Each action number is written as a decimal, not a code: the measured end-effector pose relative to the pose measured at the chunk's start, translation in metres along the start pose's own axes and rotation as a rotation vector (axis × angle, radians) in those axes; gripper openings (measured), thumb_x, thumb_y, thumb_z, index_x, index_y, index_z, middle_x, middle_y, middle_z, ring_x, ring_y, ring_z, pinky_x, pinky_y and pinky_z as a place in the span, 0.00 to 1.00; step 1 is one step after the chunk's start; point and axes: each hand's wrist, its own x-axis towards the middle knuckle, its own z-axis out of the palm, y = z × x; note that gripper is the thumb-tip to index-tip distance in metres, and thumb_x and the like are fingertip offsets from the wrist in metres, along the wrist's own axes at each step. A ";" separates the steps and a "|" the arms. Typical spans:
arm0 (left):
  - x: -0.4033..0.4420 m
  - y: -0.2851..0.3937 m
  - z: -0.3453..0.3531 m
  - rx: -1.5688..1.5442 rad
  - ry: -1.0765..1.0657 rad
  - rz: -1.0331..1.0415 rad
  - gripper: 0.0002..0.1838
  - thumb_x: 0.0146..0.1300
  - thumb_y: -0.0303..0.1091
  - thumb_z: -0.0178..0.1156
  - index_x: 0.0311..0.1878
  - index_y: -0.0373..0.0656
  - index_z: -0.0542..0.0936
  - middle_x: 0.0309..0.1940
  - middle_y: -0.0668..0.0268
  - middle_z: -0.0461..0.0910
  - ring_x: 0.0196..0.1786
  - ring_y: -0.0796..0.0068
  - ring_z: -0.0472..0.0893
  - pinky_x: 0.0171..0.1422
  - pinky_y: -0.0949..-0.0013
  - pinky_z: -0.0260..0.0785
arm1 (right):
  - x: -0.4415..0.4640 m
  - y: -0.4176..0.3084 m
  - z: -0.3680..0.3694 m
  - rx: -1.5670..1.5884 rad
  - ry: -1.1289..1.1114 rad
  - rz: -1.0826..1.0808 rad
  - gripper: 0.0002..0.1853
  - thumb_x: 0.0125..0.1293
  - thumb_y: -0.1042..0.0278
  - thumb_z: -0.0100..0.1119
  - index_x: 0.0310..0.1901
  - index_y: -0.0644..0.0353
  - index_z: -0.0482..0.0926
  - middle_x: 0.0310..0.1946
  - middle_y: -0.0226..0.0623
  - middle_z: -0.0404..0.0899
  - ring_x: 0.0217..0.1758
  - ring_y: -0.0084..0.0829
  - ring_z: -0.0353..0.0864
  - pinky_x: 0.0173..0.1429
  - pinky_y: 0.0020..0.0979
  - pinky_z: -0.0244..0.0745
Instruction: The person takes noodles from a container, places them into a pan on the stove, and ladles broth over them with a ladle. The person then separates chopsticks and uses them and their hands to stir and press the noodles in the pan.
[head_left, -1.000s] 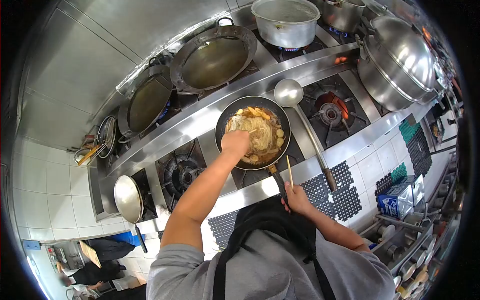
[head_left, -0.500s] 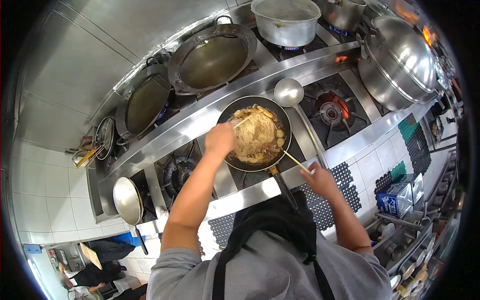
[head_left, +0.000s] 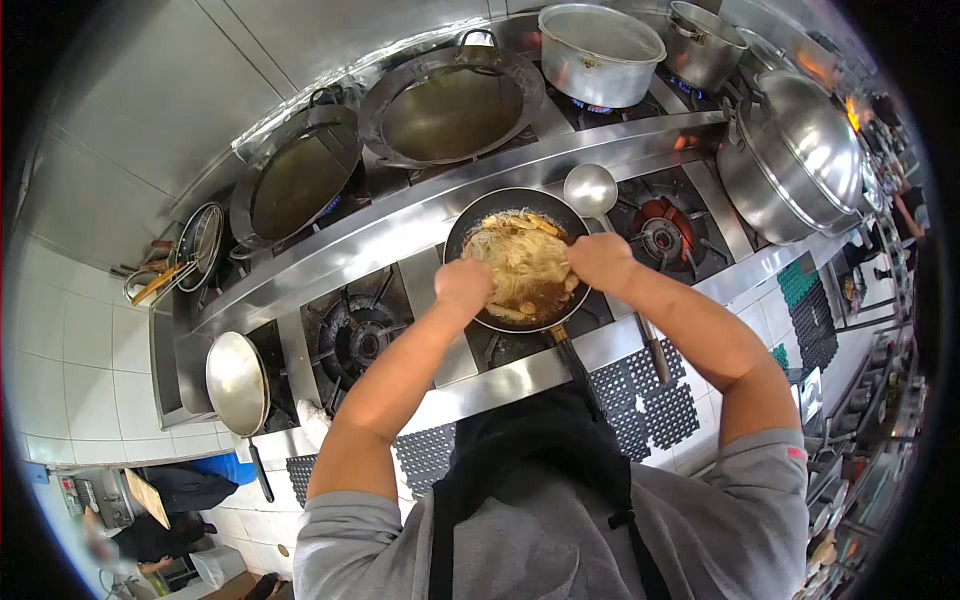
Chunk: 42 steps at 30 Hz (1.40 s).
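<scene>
1. Noodles (head_left: 527, 262) lay tangled in the middle of the frying pan (head_left: 475, 210) on the stove (head_left: 480, 393), blurred as if being tossed, with brown sauce (head_left: 537, 303) showing toward six o'clock.
2. The left hand (head_left: 465, 288) stood at the pan's eight o'clock and the right hand (head_left: 603, 262) at three. Fingers on both were curled in narrow; what they gripped, if anything, could not be told.
3. Working from both sides suited the tangle: an even lift, then a turn inward, would likely have coated the strands without tearing them.
4. Sauce at six o'clock seemed worth drawing up through the noodles, and the yellowish slices (head_left: 543, 222) at one o'clock worth folding under.
5. Neither hand held the pan handle (head_left: 573, 362), which pointed to five o'clock, close to the apron (head_left: 530, 430); light strokes and a steady stance would have kept it from swinging.
6. The ladle (head_left: 591, 188) sat near half past one, its shaft passing behind the right hand, so wide sweeps that way risked a knock.
</scene>
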 end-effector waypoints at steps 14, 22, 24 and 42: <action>-0.030 0.007 0.006 -0.101 -0.034 0.023 0.09 0.55 0.28 0.52 0.33 0.43 0.83 0.32 0.53 0.83 0.38 0.56 0.83 0.40 0.58 0.77 | 0.043 -0.015 0.018 0.041 -0.003 0.076 0.10 0.58 0.70 0.50 0.31 0.60 0.83 0.33 0.46 0.83 0.40 0.41 0.84 0.39 0.39 0.80; -0.030 0.006 -0.009 -0.074 -0.019 -0.037 0.10 0.56 0.28 0.52 0.34 0.43 0.83 0.33 0.55 0.83 0.40 0.58 0.84 0.41 0.58 0.77 | 0.038 -0.047 -0.038 0.050 0.015 0.081 0.09 0.55 0.73 0.54 0.34 0.60 0.83 0.35 0.45 0.83 0.39 0.42 0.84 0.40 0.39 0.79; -0.016 0.019 0.009 -0.034 -0.066 -0.003 0.10 0.56 0.29 0.52 0.34 0.43 0.83 0.33 0.55 0.83 0.39 0.58 0.84 0.40 0.58 0.77 | 0.044 -0.050 -0.017 0.040 -0.008 0.027 0.08 0.54 0.74 0.55 0.33 0.60 0.83 0.34 0.45 0.83 0.39 0.42 0.84 0.39 0.38 0.80; -0.034 -0.016 -0.017 -0.006 -0.053 -0.051 0.11 0.58 0.28 0.50 0.34 0.42 0.84 0.34 0.56 0.83 0.40 0.58 0.84 0.41 0.60 0.77 | 0.007 0.014 -0.028 0.081 -0.012 0.242 0.10 0.57 0.70 0.52 0.37 0.60 0.82 0.37 0.48 0.82 0.42 0.44 0.83 0.43 0.40 0.79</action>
